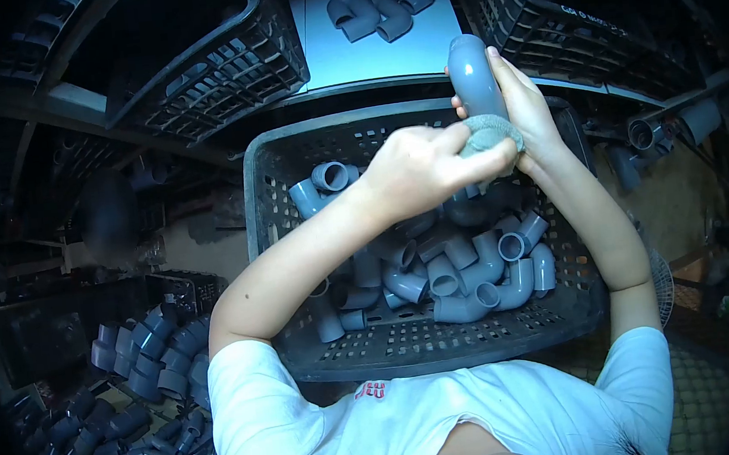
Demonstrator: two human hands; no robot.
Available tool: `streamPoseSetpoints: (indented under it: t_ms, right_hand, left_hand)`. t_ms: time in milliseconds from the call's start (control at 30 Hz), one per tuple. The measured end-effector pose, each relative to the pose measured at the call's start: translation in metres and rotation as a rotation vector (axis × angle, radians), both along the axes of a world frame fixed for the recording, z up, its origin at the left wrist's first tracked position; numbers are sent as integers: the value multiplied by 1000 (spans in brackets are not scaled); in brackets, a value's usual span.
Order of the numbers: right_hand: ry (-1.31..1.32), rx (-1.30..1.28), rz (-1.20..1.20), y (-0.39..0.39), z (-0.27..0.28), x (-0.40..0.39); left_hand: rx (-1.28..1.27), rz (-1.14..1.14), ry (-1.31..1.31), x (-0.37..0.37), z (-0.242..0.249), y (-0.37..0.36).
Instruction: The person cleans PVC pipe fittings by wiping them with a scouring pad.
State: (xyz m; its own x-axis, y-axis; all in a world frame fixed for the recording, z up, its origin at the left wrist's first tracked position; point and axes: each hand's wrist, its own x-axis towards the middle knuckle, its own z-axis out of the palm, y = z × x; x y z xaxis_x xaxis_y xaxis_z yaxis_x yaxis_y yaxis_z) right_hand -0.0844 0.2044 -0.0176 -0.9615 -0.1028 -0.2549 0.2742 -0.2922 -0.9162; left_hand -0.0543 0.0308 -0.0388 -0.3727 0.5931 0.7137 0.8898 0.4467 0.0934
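Note:
A grey plastic pipe elbow (475,79) is raised over the far right part of a black plastic crate (428,356). My right hand (529,109) is closed around it, with the thumb along its side and fingertips showing at its left edge. My left hand (424,166) is closed on a greenish cloth (488,133), pressed against the near end of the elbow. That end is hidden by the cloth. Beneath my hands, many loose grey pipe elbows (466,303) lie jumbled in the crate.
On the pale table (328,62) ahead sits a cluster of grey elbows (380,5). Black crates stand at the far left (238,69) and far right (546,25). More grey fittings (146,359) are piled at the lower left. A round wire guard (663,288) is beside my right elbow.

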Motion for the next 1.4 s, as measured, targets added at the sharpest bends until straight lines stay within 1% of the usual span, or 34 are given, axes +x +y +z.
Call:
streamPoseSetpoints:
  t_ms: [100, 133, 167, 233, 267, 300, 367, 433, 467, 500, 567, 600, 633, 667, 700, 733, 767, 800, 900, 933, 1033, 1100, 1133, 1167, 1233, 1267, 1300, 1367, 1400]
  right_hand:
    - [68, -97, 1, 3, -10, -8]
    - [54, -67, -23, 0, -7, -5]
    - [78, -18, -22, -1, -11, -6]
    - [35, -45, 67, -3, -9, -4]
    - [36, -33, 119, -2, -5, -2]
    - [26, -17, 142, 0, -7, -6]
    - [43, 53, 141, 2, -7, -8]
    - [214, 27, 108, -4, -10, -8]
    - [297, 93, 82, -8, -12, -8]
    - [386, 149, -16, -18, -11, -5]
    - [478, 308, 47, -7, -21, -10]
    - [478, 310, 48, -5, -21, -10]
    - [530, 327, 24, -4, -20, -10]
    - [584, 344, 1, -4, -19, -10]
    - [581, 344, 6, -3, -19, -9]
    - [669, 435, 16, -3, -18, -8]
    - [757, 527, 24, -3, -16, -7]
    - [801, 634, 19, -3, -11, -4]
    - [800, 610, 10, 0, -11, -7]
    - [750, 580, 4, 0, -9, -7]
    - [628, 390, 52, -2, -6, -2]
    - [625, 362, 68, -6, -5, 0]
    - [621, 334, 84, -8, -5, 0]
    - [622, 336, 84, -9, -4, 0]
    - [500, 205, 87, -11, -1, -1]
    - [352, 90, 100, -9, 1, 1]
    - [240, -17, 107, -7, 2, 0]
    - [127, 96, 99, 0, -6, -6]
    - [126, 95, 101, -1, -5, -3]
  left_hand:
    - [101, 60, -65, -14, 9, -5]
    - [175, 132, -100, -19, 8, -7]
    - [261, 102, -124, -25, 5, -8]
    - [165, 77, -98, -14, 9, -9]
    - [138, 41, -96, -11, -2, -6]
    - [35, 58, -93, -5, 1, -4]
    - [11, 48, -110, -8, 11, -9]
    - [223, 124, -129, -23, 15, -11]
    - [300, 100, -263, -25, 18, -15]
    - [275, 101, -264, -26, 15, -20]
    - [271, 43, -280, -15, 6, -20]
    - [166, 55, -310, -9, 7, -20]
    - [97, 56, -358, -6, 10, -20]
    - [98, 49, -340, -8, 14, -21]
    - [98, 42, -323, -15, 14, -23]
    - [219, 30, -296, -25, 16, -22]
    - [330, 17, -362, -30, 19, -24]
    - [334, 23, -367, -28, 17, -26]
    - [349, -16, -352, -19, 9, -23]
    - [278, -25, -388, -12, 9, -22]
    - [170, -76, -415, -10, 11, -21]
    - [254, -22, -341, -19, 14, -23]
    - [409, -30, -378, -24, 14, -23]
    - [421, -31, -409, -26, 13, -26]
    - [423, -59, -290, -20, 8, -23]
    - [383, -85, -340, -15, 4, -21]
    - [304, -105, -328, -6, 7, -18]
    - [202, -153, -405, -2, 2, -12]
    - [170, -132, -380, -4, 7, -14]
